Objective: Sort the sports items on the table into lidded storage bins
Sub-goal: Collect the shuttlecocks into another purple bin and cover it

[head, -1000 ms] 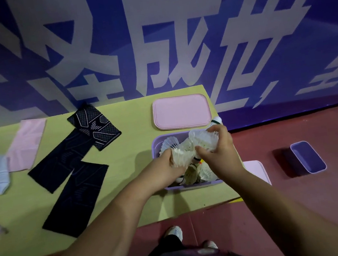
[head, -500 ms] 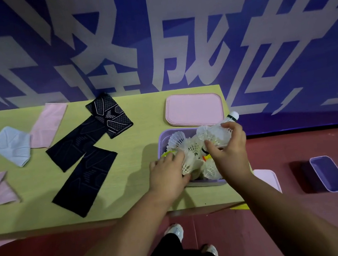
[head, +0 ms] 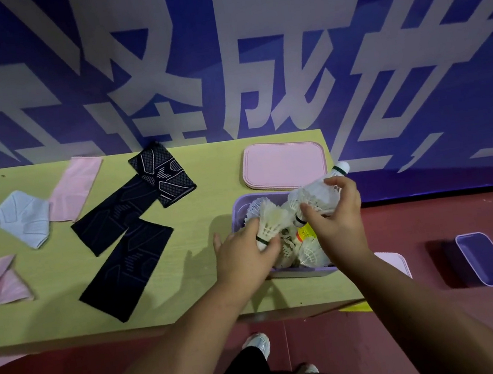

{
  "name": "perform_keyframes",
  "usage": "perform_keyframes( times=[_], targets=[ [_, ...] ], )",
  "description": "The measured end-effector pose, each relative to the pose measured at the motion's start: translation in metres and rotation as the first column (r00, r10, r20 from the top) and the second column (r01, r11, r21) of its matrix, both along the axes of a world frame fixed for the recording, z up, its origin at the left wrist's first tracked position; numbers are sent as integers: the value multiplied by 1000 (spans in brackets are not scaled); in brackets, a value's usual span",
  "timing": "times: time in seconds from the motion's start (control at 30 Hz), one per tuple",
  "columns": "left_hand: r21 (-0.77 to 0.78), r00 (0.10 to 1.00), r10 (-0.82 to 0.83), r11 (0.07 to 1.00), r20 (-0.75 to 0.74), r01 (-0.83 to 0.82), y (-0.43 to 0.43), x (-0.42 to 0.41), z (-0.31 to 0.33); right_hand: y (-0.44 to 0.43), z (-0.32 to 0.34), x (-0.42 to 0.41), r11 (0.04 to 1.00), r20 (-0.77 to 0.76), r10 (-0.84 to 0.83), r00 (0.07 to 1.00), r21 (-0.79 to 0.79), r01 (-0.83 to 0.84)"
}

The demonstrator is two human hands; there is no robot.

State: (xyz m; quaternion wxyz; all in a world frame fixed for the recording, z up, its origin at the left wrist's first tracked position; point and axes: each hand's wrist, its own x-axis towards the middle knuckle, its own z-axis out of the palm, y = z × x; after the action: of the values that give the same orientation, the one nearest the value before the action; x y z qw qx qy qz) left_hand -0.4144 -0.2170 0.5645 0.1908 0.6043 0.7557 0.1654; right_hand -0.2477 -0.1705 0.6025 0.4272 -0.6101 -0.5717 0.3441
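Observation:
A purple bin [head: 240, 212] sits at the right end of the yellow-green table [head: 51, 313], filled with several white shuttlecocks. My left hand [head: 245, 257] grips one white shuttlecock [head: 270, 219] by its cork over the bin. My right hand [head: 335, 219] holds a stack of shuttlecocks [head: 321, 191] tilted up and to the right, its green-banded cork [head: 341, 169] poking past my fingers. A pink lid [head: 283, 164] lies flat just behind the bin.
Three black sleeves [head: 122, 231] lie in the table's middle, with pink cloths [head: 74, 187] and a pale blue one [head: 22, 218] at the left. On the red floor to the right stands another purple bin [head: 485, 259] and a pink lid [head: 393, 263].
My view has shifted left and nearer. My right hand has lifted its stack of shuttlecocks slightly up and right, while my left hand stays at the bin on a shuttlecock.

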Motion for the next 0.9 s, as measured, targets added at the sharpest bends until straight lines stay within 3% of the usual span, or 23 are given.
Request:
perform_keyframes(
  times=[0.07, 0.13, 0.17, 0.27, 0.33, 0.5, 0.7, 0.8, 0.9],
  targets=[
    [-18, 978, 54, 999, 202, -51, 6, -5, 8, 1, 3, -4, 1000, -2, 13, 1000, 6, -13],
    [-55, 896, 145, 989, 419, -135, 15, -10, 11, 1, 6, -7, 999, 12, 31, 999, -10, -31],
    [-47, 870, 185, 982, 458, -185, 20, -13, 12, 1, 7, -9, 999, 31, 36, 999, -20, -35],
    [14, 894, 244, 963, 375, -269, 40, -25, 8, 1, 7, -14, 999, 60, 45, 997, -9, -44],
    [-42, 890, 278, 958, 362, -282, 55, -31, 5, 1, 6, -18, 998, 79, 62, 995, -5, -62],
    [-107, 843, 196, 980, 501, -165, 73, -30, -1, 4, 6, -26, 996, 114, 79, 990, -39, -75],
    [-115, 734, 261, 963, 628, -244, 83, -28, 0, 6, 9, -28, 996, 108, 50, 993, -78, -42],
    [-98, 648, 214, 973, 731, -211, 86, -31, -4, 8, 9, -29, 997, 121, 34, 992, -79, -24],
    [-69, 731, 106, 994, 674, -80, 86, -32, -9, 8, 7, -31, 997, 150, 33, 988, -68, -23]
  ],
)
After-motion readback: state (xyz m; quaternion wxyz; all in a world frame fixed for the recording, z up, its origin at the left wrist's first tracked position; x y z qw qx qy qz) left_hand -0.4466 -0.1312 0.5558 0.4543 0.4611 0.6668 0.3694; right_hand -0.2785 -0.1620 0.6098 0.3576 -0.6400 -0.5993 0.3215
